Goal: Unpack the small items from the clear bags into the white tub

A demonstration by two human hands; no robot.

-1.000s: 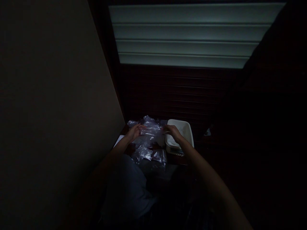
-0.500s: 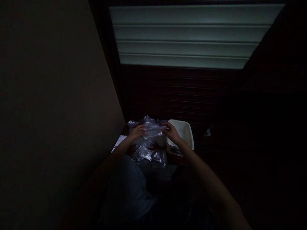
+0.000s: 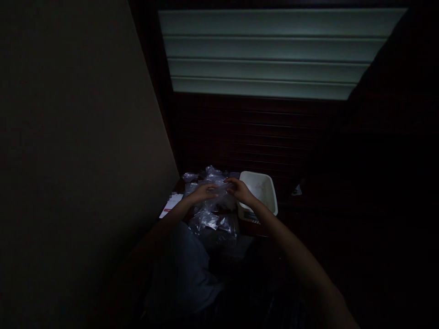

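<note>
Clear plastic bags (image 3: 207,218) lie crumpled in a loose pile in front of me. Above the pile is my left hand (image 3: 205,192), its fingers stretched out with a gap between thumb and fingertips. A thin clear plastic bag (image 3: 222,188) spans the space between my hands. Its right end is at the fingers of my right hand (image 3: 241,191), which are bent round it; the dim light blurs the exact grip. Just right of that hand stands a white plastic basin (image 3: 274,201), with something pale and see-through inside.
A white card or phone with a red mark (image 3: 168,209) lies left of the pile, near the wall (image 3: 103,128). Behind stands a dark slatted panel (image 3: 247,132) with a lit patch. Something small and shiny (image 3: 297,190) is right of the basin. My grey-clad leg (image 3: 188,265) is below.
My hands have come slightly closer together. The bag, earlier stretched and shiny between both hands, now hangs slacker and duller. My left hand's fingers have spread and moved right.
</note>
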